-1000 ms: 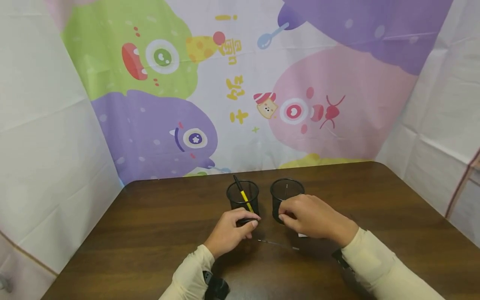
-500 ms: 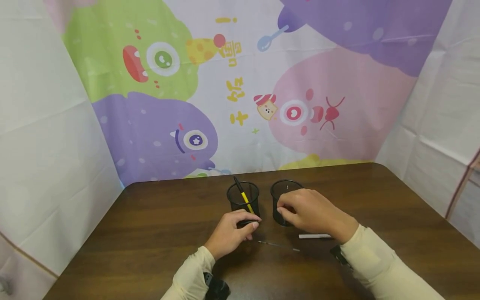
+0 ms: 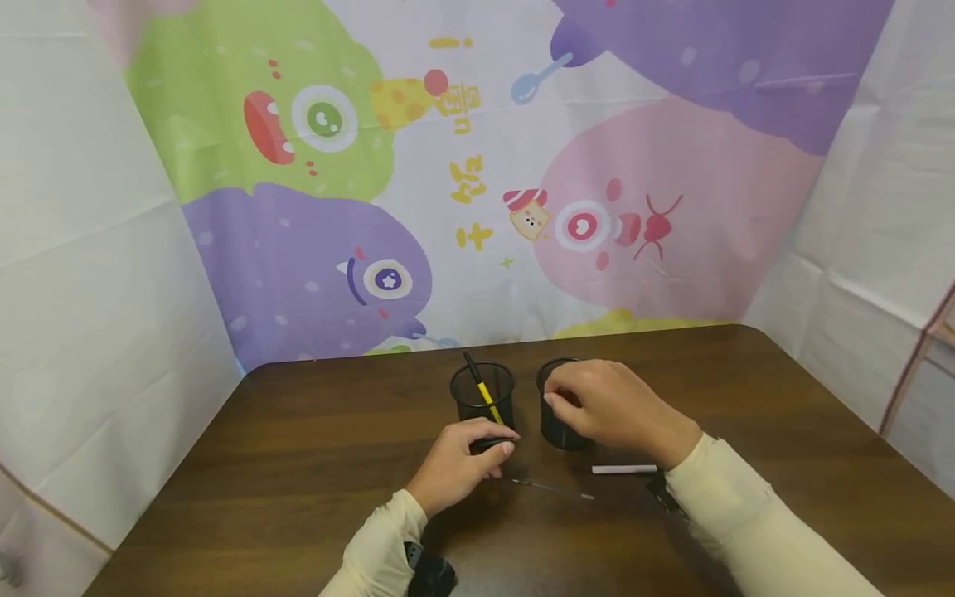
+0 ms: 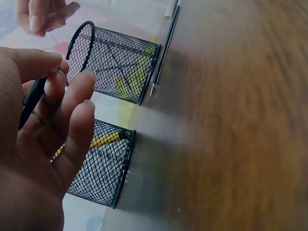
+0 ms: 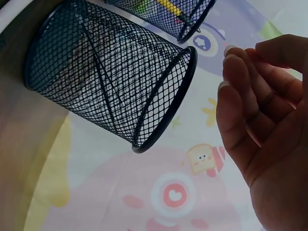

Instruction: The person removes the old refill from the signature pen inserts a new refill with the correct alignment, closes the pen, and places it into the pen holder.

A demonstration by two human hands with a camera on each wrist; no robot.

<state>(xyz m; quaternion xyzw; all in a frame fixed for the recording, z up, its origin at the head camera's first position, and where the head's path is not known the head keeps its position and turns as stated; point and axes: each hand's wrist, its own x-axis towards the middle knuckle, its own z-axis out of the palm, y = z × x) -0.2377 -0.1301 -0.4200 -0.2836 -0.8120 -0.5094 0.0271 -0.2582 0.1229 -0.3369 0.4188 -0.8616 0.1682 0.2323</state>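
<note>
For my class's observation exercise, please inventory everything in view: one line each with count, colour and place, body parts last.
Table: 1, brown, beneath everything
Left cup: 1, black mesh, on table
Right cup: 1, black mesh, beside it
Pen: 1, yellow and black, leaning in left cup
Slim items: apparently two, dark, inside right cup, unclear
Refill: 1, dark with metallic tip, on table
Stick: 1, white, on table
Pen piece: 1, black, in left hand
Backdrop: 1, multicoloured cartoon print, behind table
Side sheets: 2, whitish, left and right
Wrist devices: 2, black, one per wrist
Sleeves: 2, cream, on both arms
Hands: 2, left gripping pen piece, right hand by right cup's rim
</note>
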